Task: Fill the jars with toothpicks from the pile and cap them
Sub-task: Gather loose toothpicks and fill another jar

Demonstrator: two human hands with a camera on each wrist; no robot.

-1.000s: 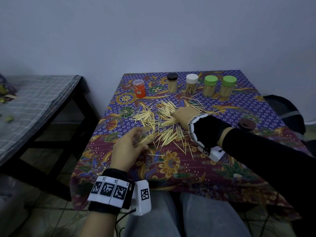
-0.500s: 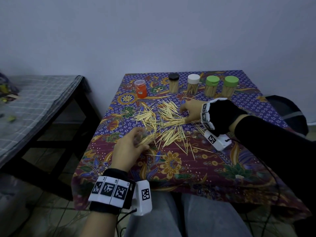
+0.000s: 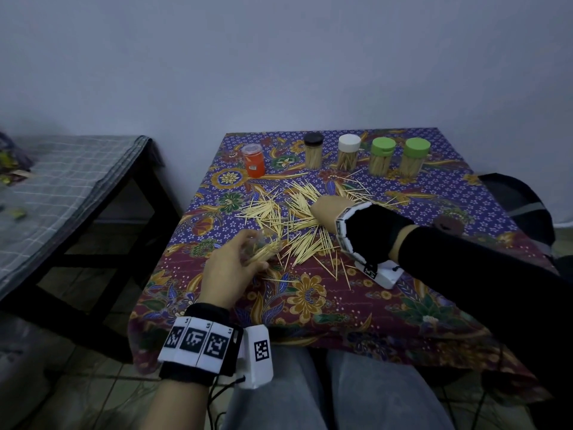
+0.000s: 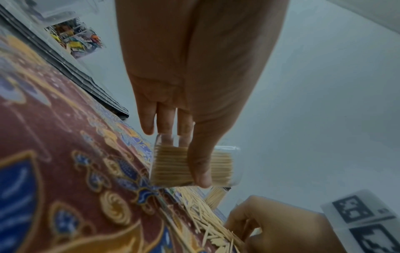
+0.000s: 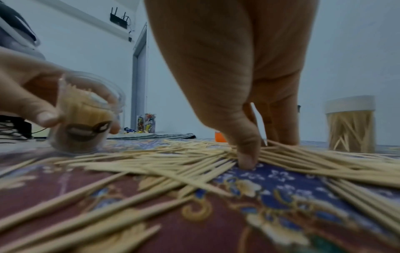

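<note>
Left grip [image 3: 231,268] holds a tilted clear jar [image 4: 194,166] half-full of toothpicks; right grip [image 3: 324,209] pinches the pile [image 5: 194,159].

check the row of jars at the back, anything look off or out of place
One stray: a toothpick pokes out at the base of the white-capped jar, lying loose on the tablecloth. A brown lid also sits alone near the right edge, off any jar.
</note>
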